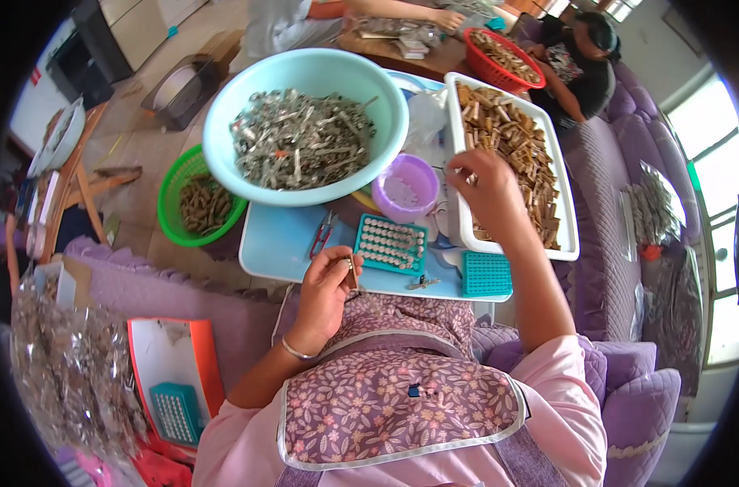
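Note:
My left hand (322, 294) is closed, pinching a small brown piece (351, 274) that looks like wood, above my lap at the table's near edge. My right hand (491, 191) hangs over the left side of a white tray (570, 223), its fingers curled together; what they hold, if anything, I cannot make out. Brown stick-like pieces (511, 130) heap up in that tray. Beside my left hand are a teal rack (392, 243) with rows of round whitish pieces and a pair of red-handled pliers (323, 235). A small metallic part (423, 282) lies near the edge.
A large light-blue basin (215, 122) of silvery pieces stands at the back left, by a green basket (174, 231) and a purple bowl (405, 187). Right of the rack is a teal holed block (487, 274). Across the table, a person (576, 69) sits beside a red basket (506, 79).

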Demonstrator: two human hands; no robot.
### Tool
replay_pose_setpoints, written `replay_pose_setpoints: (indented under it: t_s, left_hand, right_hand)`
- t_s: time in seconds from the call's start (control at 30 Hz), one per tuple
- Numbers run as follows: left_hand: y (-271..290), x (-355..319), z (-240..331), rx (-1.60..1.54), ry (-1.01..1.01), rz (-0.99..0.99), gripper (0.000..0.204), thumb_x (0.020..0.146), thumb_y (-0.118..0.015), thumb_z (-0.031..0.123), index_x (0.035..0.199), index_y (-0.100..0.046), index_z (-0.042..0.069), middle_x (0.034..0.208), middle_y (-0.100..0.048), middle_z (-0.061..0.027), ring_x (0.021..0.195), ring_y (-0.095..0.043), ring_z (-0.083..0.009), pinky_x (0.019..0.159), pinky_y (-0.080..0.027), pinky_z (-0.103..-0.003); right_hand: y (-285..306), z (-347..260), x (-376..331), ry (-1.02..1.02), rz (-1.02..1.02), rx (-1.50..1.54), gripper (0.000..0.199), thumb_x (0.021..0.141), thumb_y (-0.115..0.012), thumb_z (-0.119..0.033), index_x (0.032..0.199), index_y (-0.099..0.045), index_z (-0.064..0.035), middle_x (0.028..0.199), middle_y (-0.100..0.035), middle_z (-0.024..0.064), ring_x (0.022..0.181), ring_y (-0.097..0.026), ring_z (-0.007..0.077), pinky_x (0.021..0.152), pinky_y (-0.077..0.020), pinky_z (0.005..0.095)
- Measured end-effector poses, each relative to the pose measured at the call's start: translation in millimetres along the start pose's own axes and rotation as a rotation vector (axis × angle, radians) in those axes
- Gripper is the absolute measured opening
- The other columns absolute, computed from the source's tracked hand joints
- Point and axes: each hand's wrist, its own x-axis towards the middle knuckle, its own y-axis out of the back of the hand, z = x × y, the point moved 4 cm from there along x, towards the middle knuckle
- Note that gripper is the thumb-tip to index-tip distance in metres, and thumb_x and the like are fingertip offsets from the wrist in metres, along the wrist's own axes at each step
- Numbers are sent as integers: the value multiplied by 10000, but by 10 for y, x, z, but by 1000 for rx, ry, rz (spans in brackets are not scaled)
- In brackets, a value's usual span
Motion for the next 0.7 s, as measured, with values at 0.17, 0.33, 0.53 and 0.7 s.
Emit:
replay_pose_setpoints:
  t_s: [0.17,0.33,0.53,0.7]
  left_hand:
    - [-86,10,98,-7,77,5,176,943,-525,61,1116,-558,50,1036,-644,-96,910,-611,-151,811,-487,-277]
    - [-203,116,80,-41,149,-52,194,945,-515,55,1133,-564,55,1057,-644,-97,935,-622,-168,793,-504,-271]
    - [-492,205,49,-59,173,-89,202,935,-538,68,1135,-568,64,1046,-648,-85,939,-627,-168,817,-509,-280]
    - [-628,203,-102,-73,190,-79,180,923,-551,58,1102,-574,68,1036,-649,-75,930,-634,-164,822,-511,-285]
  right_hand:
    - [431,896,186,-284,54,-162,158,746,-646,-111,884,-652,-35,803,-652,137,794,-636,315,722,-497,409]
    - [297,1449,-68,-449,-51,-189,167,744,-624,-84,904,-667,-64,860,-671,137,841,-651,309,742,-508,411]
    - [117,1715,-33,-358,52,-226,168,775,-606,-83,932,-664,-78,879,-664,149,862,-642,329,754,-505,429]
    - [-54,1913,301,-326,131,-207,150,793,-606,-135,913,-664,-66,863,-662,159,845,-642,332,749,-505,436]
